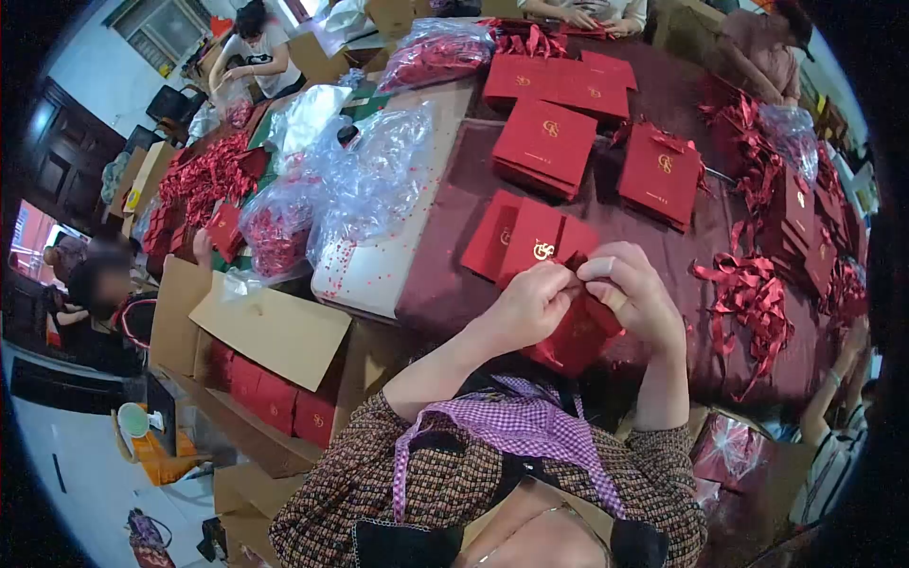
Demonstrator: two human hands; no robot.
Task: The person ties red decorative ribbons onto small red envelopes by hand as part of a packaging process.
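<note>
Both hands meet over a red bag (571, 339) near the table's front edge. My left hand (538, 301) is closed in a pinch at the bag's top, on dark red ribbon. Fingers of my right hand (636, 292) are pinched together at the same spot, also on the ribbon, whose details are too small to make out. Just beyond lie flat red bags with gold lettering (490, 237). Farther up are a stack of red bags (544, 142) and another stack (660, 175) to its right. Loose red ribbons (748, 301) lie on the right.
Clear plastic bags (369, 180) spread over the table's left part. An open cardboard box (270, 331) holding red bags stands at the left front. More red bags (800, 222) and ribbons pile at the right. Several people are around the table, one (256, 57) at upper left.
</note>
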